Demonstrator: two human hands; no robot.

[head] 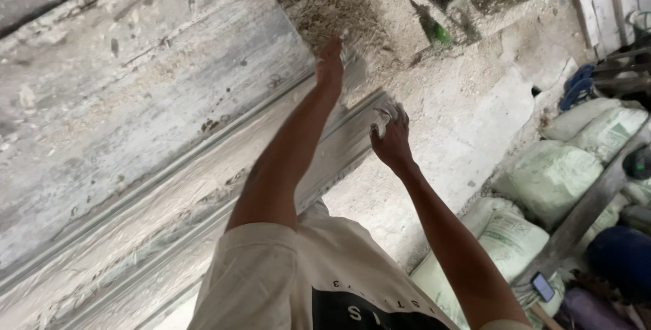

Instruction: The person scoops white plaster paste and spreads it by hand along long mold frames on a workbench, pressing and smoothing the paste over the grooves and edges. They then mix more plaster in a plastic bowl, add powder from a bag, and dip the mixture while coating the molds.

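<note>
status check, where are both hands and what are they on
Left hand flat on the end of the long grey moulding slab. Right hand at its lower edge, grip unclear. Fibre clump just past the end.

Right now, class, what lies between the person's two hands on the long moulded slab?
In the head view, only a short stretch of the wet grey slab edge lies between the left hand and the right hand; no tool there.

You see soft, even daylight with no glare; faint shadows fall beneath your left hand [330,66] and right hand [392,141]; motion blur smears both fingertips and the long mould [135,140]; the sacks [549,181] at right stay dimmer; edges tilt noticeably.
</note>
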